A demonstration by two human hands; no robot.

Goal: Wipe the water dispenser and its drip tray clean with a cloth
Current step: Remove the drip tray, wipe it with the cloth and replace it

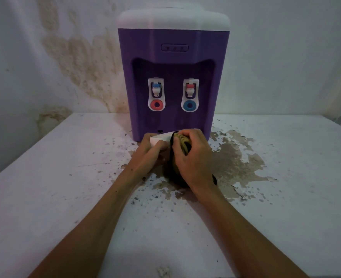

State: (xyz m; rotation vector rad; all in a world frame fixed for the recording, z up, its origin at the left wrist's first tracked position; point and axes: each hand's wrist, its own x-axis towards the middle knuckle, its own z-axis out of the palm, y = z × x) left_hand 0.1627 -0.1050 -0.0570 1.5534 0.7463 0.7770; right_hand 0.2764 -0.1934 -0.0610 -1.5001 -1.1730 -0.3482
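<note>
Head view, cloth [182, 144] wiping drip tray [159, 139]

Dim, soft focus (wide-angle bowing at edges), corners dark.

the water dispenser [173, 77] is standing at upper centre of the frame, on the table [45, 197], against the wall [45, 57]. the drip tray [160, 138] is sitting directly below it, between the left hand [147, 155] and the right hand [191, 157], which is gripping the cloth [183, 146].
</note>
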